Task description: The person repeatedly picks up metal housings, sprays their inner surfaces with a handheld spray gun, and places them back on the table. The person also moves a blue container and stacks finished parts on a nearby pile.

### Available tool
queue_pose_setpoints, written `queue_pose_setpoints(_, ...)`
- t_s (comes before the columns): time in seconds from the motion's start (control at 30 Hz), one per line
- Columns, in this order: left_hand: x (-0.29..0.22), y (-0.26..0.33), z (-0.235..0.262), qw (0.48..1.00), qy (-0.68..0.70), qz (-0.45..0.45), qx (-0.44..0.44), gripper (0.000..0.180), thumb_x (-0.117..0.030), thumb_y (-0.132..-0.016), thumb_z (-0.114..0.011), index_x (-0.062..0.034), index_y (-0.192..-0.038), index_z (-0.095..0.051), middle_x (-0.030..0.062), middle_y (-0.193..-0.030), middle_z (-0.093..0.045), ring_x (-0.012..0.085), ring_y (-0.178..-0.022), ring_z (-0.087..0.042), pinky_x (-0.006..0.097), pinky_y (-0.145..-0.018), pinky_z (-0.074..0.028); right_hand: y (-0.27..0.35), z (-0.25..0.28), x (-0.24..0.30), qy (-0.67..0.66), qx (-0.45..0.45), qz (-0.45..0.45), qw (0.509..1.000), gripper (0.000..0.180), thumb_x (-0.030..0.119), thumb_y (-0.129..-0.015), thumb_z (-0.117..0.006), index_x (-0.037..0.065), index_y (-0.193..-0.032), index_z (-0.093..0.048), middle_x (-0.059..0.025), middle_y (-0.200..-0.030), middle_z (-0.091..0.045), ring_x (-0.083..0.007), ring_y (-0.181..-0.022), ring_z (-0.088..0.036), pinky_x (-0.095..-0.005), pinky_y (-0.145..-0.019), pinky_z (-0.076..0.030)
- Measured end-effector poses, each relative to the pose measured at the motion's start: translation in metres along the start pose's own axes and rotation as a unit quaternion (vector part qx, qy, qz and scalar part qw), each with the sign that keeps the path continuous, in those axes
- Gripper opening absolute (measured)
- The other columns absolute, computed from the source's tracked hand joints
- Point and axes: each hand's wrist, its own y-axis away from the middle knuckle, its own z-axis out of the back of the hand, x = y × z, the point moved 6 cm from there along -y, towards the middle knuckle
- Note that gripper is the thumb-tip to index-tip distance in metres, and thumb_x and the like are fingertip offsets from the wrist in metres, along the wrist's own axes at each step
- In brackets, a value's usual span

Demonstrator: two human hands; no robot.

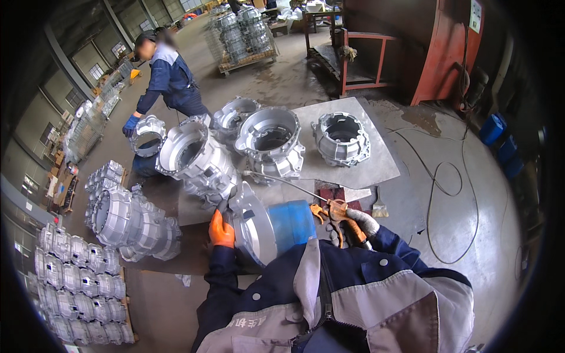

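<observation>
Left hand (222, 229) on hollow silver metal casting (253, 226) at bench's (379, 162) near edge, finger closure unclear; right hand's (362, 222) fingers clamped round orange long-nozzled gun (338, 210); wire-mesh crate (215, 48) beyond holds metal housings (229, 26).

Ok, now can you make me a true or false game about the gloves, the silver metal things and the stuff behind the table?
1. The left hand wears an orange glove. True.
2. The right hand is empty. False: it holds an orange gun with a long, thin nozzle.
3. The other worker wears a blue glove. True.
4. The big structure behind the table is green. False: it is red.
5. Several silver housings are on the table. True.
</observation>
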Motion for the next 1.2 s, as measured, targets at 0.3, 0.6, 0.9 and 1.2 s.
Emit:
queue_pose_setpoints(0.3,-0.036,-0.014,-0.007,0.987,-0.088,0.09,0.097,0.053,-0.021,-0.081,-0.057,0.0032,-0.125,-0.042,0.0225,-0.123,-0.052,0.0354,-0.114,-0.049,0.037,-0.093,-0.041,0.005,0.007,0.025,0.13,-0.003,0.004,0.992,0.053,0.047,-0.092,-0.043,0.007,-0.127,-0.044,-0.0157,-0.1,-0.063,-0.0255,-0.075,-0.066,-0.0357,-0.066,-0.056)
queue_pose_setpoints(0.6,-0.011,-0.015,-0.016,0.987,-0.101,0.088,0.082,0.052,-0.009,-0.078,-0.044,0.0062,-0.128,-0.042,0.0244,-0.128,-0.048,0.032,-0.121,-0.045,0.035,-0.101,-0.035,-0.003,0.028,0.059,0.283,0.025,0.158,0.946,0.059,0.042,-0.094,-0.042,0.004,-0.138,-0.031,-0.0074,-0.131,-0.045,-0.0181,-0.119,-0.044,-0.0312,-0.102,-0.032)
queue_pose_setpoints(0.9,0.021,-0.014,-0.011,0.986,-0.145,0.084,0.001,0.04,-0.017,-0.085,-0.045,0.0067,-0.116,-0.053,0.0261,-0.113,-0.057,0.0368,-0.111,-0.051,0.036,-0.096,-0.039,0.056,0.047,0.034,0.267,-0.063,-0.058,0.96,0.052,0.051,-0.089,-0.048,0.005,-0.111,-0.058,-0.0025,-0.082,-0.062,-0.0098,-0.064,-0.059,-0.0225,-0.057,-0.05)
queue_pose_setpoints(1.2,0.02,-0.03,-0.024,0.983,-0.132,0.097,0.081,0.035,-0.025,-0.087,-0.049,0.0053,-0.101,-0.058,0.0257,-0.097,-0.061,0.0391,-0.093,-0.057,0.039,-0.08,-0.044,0.084,0.086,0.02,0.405,-0.109,-0.207,0.884,0.057,0.056,-0.088,-0.047,0.002,-0.104,-0.059,-0.0082,-0.079,-0.064,-0.013,-0.054,-0.061,-0.0231,-0.046,-0.052)
